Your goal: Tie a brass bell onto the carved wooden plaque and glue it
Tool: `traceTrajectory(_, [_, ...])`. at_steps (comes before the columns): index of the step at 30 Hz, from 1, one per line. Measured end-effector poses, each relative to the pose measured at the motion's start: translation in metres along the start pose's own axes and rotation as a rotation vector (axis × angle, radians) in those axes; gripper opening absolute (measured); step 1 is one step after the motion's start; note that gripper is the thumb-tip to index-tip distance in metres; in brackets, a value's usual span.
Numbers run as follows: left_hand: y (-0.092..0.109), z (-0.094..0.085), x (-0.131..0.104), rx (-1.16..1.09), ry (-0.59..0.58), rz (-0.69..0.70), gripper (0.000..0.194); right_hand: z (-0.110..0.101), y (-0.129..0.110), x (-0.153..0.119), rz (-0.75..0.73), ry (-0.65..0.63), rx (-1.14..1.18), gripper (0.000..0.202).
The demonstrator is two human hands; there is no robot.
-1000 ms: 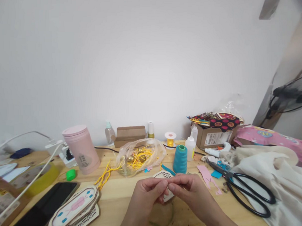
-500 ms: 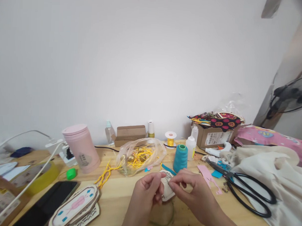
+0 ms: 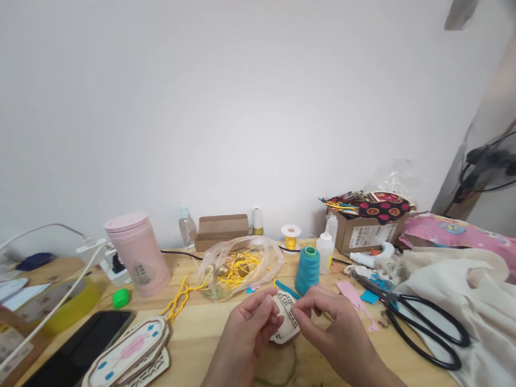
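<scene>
Between my hands is a small pale wooden plaque point(image 3: 286, 326) with a cut-out lattice edge. My left hand point(image 3: 248, 333) is closed on the plaque's left side, thumb against the curled fingers. At its right edge my right hand point(image 3: 337, 328) pinches thumb and forefinger together; what lies between those fingertips is too small to make out. A thin green cord point(image 3: 294, 367) curves over the table below the plaque. Just behind my hands stand a cone of teal thread point(image 3: 308, 270) and a blue strip point(image 3: 287, 289).
On the left are stacked wooden plaques point(image 3: 127, 350), a phone point(image 3: 80, 351) and a pink cup point(image 3: 139, 257). A plastic bag of yellow cords point(image 3: 241, 267) lies behind. To the right are black-handled scissors point(image 3: 427, 321), white cloth point(image 3: 491, 340) and pink scraps point(image 3: 356, 303).
My hands have drawn slightly apart, so more of the plaque's lattice shows between them. The left hand has shifted a little left, the right hand slightly right.
</scene>
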State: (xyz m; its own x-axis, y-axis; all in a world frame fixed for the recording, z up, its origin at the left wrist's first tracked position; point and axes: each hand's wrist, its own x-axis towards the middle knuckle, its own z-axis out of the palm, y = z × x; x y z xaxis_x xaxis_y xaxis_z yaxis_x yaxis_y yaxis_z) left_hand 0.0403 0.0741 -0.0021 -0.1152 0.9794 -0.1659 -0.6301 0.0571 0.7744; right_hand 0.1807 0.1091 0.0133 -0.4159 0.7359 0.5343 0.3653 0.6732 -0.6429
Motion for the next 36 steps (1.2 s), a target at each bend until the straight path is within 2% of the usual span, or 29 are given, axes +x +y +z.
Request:
traceTrajectory(5, [-0.006,-0.004,0.003,-0.053,0.116,-0.075,0.017,0.003,-0.004,-0.002,-0.095,0.038,-0.066,0.016])
traceTrajectory(12, [-0.008,0.005,0.002,-0.094,0.133,-0.113,0.012,0.008,-0.004,-0.002,-0.171,0.085,-0.187,0.015])
traceTrajectory(17, [-0.008,0.007,0.002,-0.085,0.127,-0.129,0.014,0.007,-0.003,-0.003,-0.154,0.082,-0.195,0.015])
traceTrajectory(22, [-0.007,0.003,0.002,-0.032,0.082,-0.084,0.017,0.004,-0.003,-0.003,-0.106,0.069,-0.167,0.014])
traceTrajectory(27, [-0.007,0.007,0.000,-0.094,0.141,-0.131,0.015,0.005,-0.003,-0.003,-0.108,0.073,-0.165,0.015])
traceTrajectory(31, [-0.006,0.012,-0.002,-0.115,0.136,-0.178,0.016,0.007,-0.002,-0.003,-0.145,0.086,-0.197,0.015])
traceTrajectory(36, [-0.006,0.014,-0.003,-0.141,0.146,-0.155,0.015,0.007,-0.001,-0.003,-0.123,0.075,-0.203,0.015])
